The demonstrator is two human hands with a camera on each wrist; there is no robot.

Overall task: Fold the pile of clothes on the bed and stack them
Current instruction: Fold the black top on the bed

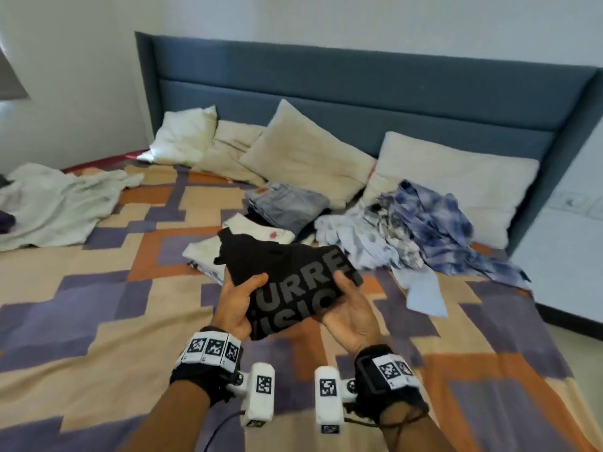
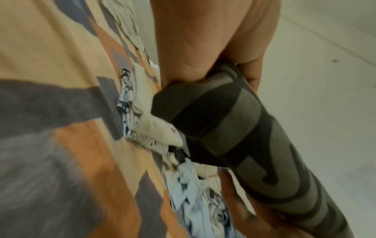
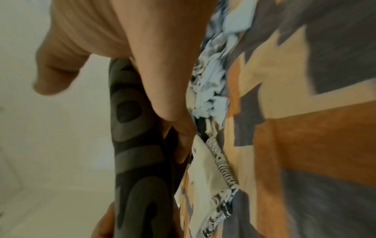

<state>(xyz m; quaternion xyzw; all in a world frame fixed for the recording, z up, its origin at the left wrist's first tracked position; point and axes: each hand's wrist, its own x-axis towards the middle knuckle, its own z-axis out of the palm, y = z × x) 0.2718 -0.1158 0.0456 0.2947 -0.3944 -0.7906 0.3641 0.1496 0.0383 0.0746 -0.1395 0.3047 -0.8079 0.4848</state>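
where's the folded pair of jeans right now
In the head view the folded jeans sit mid-bed on top of a dark stack, just before the pillows, left of the unfolded blue shirt pile.

Blue-grey padded headboard (image 1: 359, 89) at twelve o'clock against a plain white wall (image 1: 293, 14), cream pillows (image 1: 303, 151) propped below it, geometric orange, purple and beige bedspread (image 1: 98, 288), pale floor (image 1: 580, 337) at three o'clock

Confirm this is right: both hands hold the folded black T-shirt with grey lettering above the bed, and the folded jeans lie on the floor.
One detail is wrong. Both hands, left hand and right hand, do hold the folded black T-shirt above the bed, but the folded jeans lie on the bed near the pillows, not the floor. The head view shows it.
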